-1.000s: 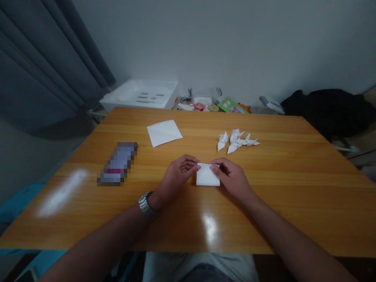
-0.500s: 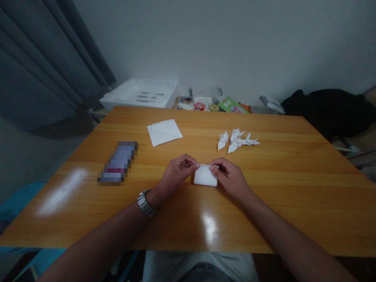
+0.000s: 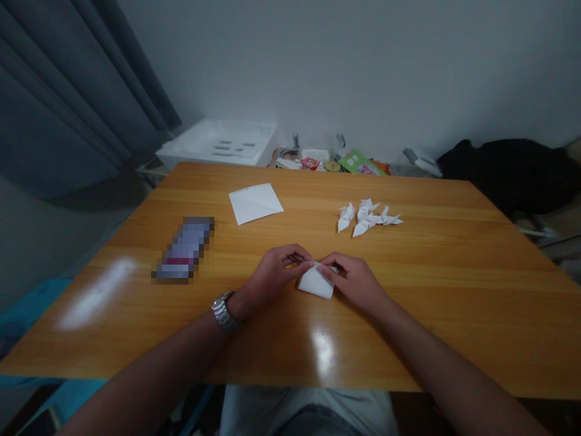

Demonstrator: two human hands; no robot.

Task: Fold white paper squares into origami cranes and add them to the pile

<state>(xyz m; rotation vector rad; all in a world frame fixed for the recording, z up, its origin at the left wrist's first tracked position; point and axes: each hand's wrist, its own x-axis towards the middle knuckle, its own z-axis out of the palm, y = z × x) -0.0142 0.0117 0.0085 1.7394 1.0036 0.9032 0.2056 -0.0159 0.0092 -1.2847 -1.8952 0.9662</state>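
Note:
A small folded sheet of white paper [image 3: 316,283] is held just above or on the wooden table, tilted a little, in front of me. My left hand [image 3: 287,266] pinches its far left corner between thumb and fingers. Along the far edge, my right hand [image 3: 348,274] grips the same paper, its thumb lying on top. The two thumbs are close together, and the fingers behind the paper are partly hidden. Beyond my right hand lie several folded white paper figures [image 3: 367,219] in a cluster. A flat white sheet [image 3: 256,204] with a perforated edge rests further back on the left.
The wooden table [image 3: 431,327] has a blurred-out phone-like thing [image 3: 184,249] on its left side. Behind the far edge stand a white plastic tray [image 3: 218,142] and a green packet [image 3: 362,162] among small items. A black cloth heap [image 3: 508,166] is at the back right.
The folded paper has turned, its near right corner swinging toward me. My hands have come closer together at its far edge, the right one shifting slightly left and nearer.

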